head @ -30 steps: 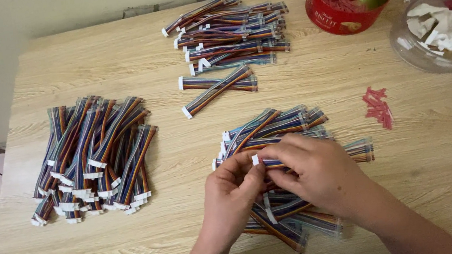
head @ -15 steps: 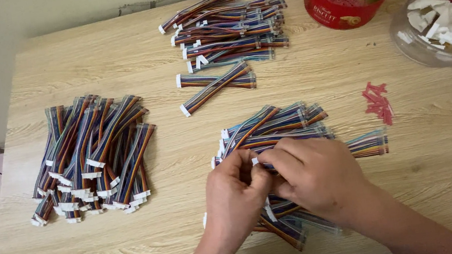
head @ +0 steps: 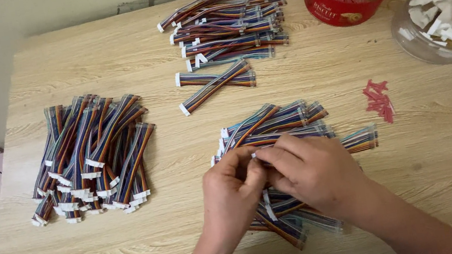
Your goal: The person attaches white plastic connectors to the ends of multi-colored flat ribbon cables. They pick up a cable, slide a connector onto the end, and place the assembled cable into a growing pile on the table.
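Both our hands, left hand [head: 233, 193] and right hand [head: 313, 171], pinch one cable's white plug [head: 253, 155] over cable pile [head: 272, 126] near table [head: 314, 86] front edge; finished bundles [head: 90, 153] parked at left edge.

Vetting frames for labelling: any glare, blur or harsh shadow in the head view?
Head view: soft, even light, only faint shadow under the hands; left hand and right hand look sharp, as do the cable bundles; mild glare on the clear plastic bowl and inside the red tin; the table shows no blown highlights.
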